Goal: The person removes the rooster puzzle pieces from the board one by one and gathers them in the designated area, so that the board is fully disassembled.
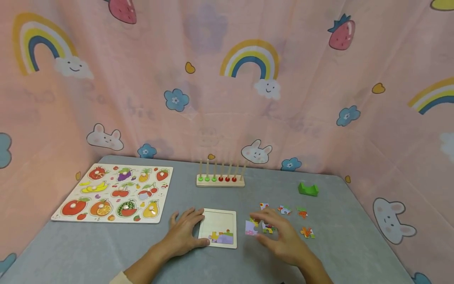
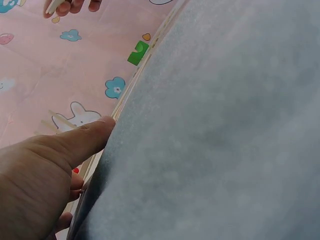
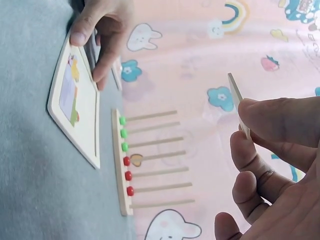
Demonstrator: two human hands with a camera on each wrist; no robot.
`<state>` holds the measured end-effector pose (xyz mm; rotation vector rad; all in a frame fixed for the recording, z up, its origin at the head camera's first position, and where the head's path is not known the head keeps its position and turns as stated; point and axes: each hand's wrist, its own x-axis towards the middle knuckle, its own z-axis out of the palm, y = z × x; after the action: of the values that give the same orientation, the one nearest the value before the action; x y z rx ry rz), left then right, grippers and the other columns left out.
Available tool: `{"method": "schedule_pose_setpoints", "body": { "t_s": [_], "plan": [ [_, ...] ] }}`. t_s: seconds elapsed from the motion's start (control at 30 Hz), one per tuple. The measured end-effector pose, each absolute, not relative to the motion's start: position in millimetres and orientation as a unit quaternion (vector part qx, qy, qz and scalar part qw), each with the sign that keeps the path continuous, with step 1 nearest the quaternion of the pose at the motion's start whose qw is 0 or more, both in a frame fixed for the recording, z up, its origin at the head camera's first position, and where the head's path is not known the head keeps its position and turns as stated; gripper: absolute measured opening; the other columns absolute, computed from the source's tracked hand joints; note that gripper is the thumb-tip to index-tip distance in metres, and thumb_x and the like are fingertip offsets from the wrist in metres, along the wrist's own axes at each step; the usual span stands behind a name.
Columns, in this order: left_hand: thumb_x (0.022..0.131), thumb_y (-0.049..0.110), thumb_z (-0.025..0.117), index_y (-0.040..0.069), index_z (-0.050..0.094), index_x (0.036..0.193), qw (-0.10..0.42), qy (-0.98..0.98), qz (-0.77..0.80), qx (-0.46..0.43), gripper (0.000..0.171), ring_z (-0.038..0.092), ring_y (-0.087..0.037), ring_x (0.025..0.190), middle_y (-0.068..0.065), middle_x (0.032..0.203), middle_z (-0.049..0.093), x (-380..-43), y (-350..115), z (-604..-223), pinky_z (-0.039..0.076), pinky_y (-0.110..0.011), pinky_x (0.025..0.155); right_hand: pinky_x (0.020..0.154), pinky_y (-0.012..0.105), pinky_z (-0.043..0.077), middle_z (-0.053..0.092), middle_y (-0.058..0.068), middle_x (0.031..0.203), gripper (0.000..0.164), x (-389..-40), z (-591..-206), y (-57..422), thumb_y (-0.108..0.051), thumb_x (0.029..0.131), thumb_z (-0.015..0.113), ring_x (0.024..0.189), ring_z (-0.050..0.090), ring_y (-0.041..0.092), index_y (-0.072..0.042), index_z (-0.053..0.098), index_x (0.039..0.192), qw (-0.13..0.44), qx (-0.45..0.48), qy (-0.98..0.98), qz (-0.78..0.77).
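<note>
A square wooden puzzle tray (image 1: pixel 219 221) lies on the table, with several joined purple, yellow and green pieces (image 1: pixel 225 238) along its bottom edge. My left hand (image 1: pixel 184 233) holds the tray's left side, thumb at the near corner and fingers at the far one. To the right of the tray, my right hand (image 1: pixel 281 238) pinches a purple puzzle piece (image 1: pixel 251 228) between thumb and fingers. In the right wrist view this puzzle piece (image 3: pixel 233 90) appears nearly edge-on, raised off the table. A loose puzzle piece (image 1: pixel 268 228) is partly hidden behind the right hand.
Other loose puzzle pieces (image 1: pixel 284 210) are scattered beyond and right of the right hand. A fruit knob board (image 1: pixel 117 193) lies at the left. A pegged bead rack (image 1: pixel 220 183) stands at the back, and a green block (image 1: pixel 308 190) at the back right.
</note>
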<state>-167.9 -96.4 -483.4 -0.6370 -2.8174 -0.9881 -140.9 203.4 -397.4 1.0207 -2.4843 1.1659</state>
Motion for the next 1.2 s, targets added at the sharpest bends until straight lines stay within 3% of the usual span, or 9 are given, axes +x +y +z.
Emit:
{"method": "schedule_pose_setpoints", "body": {
  "t_s": [0.67, 0.9, 1.2],
  "plan": [
    [0.07, 0.041, 0.084, 0.002, 0.061, 0.125, 0.038, -0.922, -0.322, -0.212, 0.071, 0.033, -0.035, 0.134, -0.01, 0.141, 0.049, -168.7, -97.5, -485.2, 0.002, -0.066, 0.099, 0.077, 0.027, 0.043, 0.062, -0.002, 0.108, 0.048, -138.4, -416.0, 247.0, 0.001, 0.082, 0.074, 0.093, 0.053, 0.016, -0.011, 0.061, 0.126, 0.111, 0.369, -0.827, 0.409],
    [0.071, 0.041, 0.084, 0.002, 0.061, 0.125, 0.037, -0.923, -0.322, -0.21, 0.071, 0.033, -0.035, 0.134, -0.009, 0.141, 0.049, -169.4, -98.3, -484.6, 0.002, -0.066, 0.099, 0.07, 0.03, 0.046, 0.061, -0.006, 0.107, 0.045, -136.4, -425.6, 257.2, -0.007, 0.085, 0.074, 0.085, 0.051, 0.013, -0.015, 0.062, 0.126, 0.099, 0.339, -0.85, 0.391],
    [0.071, 0.042, 0.084, 0.002, 0.061, 0.125, 0.031, -0.923, -0.321, -0.209, 0.071, 0.033, -0.036, 0.135, -0.009, 0.142, 0.048, -170.0, -98.7, -485.3, 0.002, -0.066, 0.099, 0.078, 0.028, 0.046, 0.059, -0.004, 0.111, 0.041, -137.2, -448.6, 268.3, -0.004, 0.083, 0.074, 0.097, 0.053, 0.012, -0.007, 0.062, 0.122, 0.107, 0.362, -0.841, 0.387]
  ]
}}
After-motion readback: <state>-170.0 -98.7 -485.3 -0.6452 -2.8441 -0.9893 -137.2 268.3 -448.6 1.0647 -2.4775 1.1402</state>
